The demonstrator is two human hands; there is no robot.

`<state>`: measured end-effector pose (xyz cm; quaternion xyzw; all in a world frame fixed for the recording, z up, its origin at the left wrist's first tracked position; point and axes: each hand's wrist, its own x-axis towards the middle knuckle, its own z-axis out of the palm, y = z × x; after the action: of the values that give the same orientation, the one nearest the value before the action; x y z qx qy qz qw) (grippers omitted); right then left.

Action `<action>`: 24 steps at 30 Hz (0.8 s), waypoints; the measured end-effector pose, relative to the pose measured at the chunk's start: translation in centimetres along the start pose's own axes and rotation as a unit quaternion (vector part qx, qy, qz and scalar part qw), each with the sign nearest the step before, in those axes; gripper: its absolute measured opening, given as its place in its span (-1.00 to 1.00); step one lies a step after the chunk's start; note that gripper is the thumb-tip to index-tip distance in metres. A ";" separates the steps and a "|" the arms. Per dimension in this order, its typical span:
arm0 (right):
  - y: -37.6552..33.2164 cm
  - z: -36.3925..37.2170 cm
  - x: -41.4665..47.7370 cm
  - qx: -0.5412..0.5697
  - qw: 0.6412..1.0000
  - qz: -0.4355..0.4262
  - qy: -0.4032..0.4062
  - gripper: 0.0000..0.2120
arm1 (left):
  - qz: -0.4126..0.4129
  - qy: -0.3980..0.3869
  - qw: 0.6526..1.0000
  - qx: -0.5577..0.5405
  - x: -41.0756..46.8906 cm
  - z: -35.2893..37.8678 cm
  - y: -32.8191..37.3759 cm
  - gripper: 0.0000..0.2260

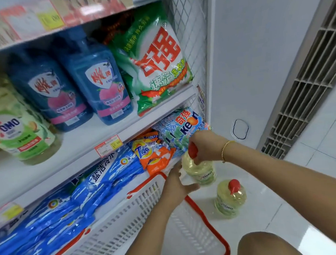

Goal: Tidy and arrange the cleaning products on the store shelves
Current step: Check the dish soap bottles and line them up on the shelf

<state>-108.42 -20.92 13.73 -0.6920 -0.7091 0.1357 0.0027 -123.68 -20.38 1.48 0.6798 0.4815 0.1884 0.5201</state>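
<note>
Bottle (199, 170) hangs above the floor (270, 209) by the basket's (140, 192) right rim; our right hand (202, 146) clamps its cap, left hand (175, 184) fingers spread against its side; cap-only grip risks dropping it.

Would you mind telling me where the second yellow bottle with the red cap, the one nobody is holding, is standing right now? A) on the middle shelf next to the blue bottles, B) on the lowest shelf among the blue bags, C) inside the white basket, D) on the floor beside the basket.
D: the free yellow bottle stands upright on the white floor tiles, just right of the basket rim.
</note>
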 end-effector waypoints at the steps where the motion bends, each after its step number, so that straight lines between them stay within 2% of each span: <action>1: -1.3 -2.1 -0.6 -0.019 1.000 -0.022 0.009 -0.62 | 0.025 0.019 0.999 -0.009 -0.7 -0.5 0.6 -0.13; 2: -2.7 -3.9 -1.2 -0.035 0.998 -0.043 0.022 -0.63 | 0.045 0.038 0.998 -0.019 -1.3 -1.0 1.2 -0.13; 5: -6.9 -8.8 -2.9 -0.062 0.991 -0.095 0.077 -0.60 | 0.108 0.112 0.985 -0.079 -3.5 -3.3 4.0 -0.33; 8: -11.1 -12.4 -4.4 -0.040 0.979 -0.147 0.132 -0.63 | 0.151 0.181 0.965 -0.113 -6.1 -7.6 6.5 -0.36; 12: -16.5 -15.4 -5.4 0.001 0.954 -0.222 0.200 -0.68 | 0.182 0.255 0.949 -0.044 -10.0 -15.0 7.9 -0.24; 17: -23.2 -16.4 -4.5 0.098 0.913 -0.294 0.266 -0.61 | 0.209 0.326 0.920 0.059 -15.0 -24.8 8.9 -0.23; 21: -28.4 -14.5 -3.1 0.201 0.869 -0.348 0.288 -0.62 | 0.195 0.379 0.895 0.134 -19.5 -31.1 7.5 -0.30; 24: -32.3 -12.2 -1.5 0.262 0.840 -0.380 0.286 -0.61 | 0.185 0.419 0.872 0.176 -21.6 -34.7 5.2 -0.24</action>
<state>-137.71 -20.22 32.10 -0.3493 -0.8222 0.1011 0.4378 -157.61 -20.47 24.83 0.6941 0.5446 0.4606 0.0976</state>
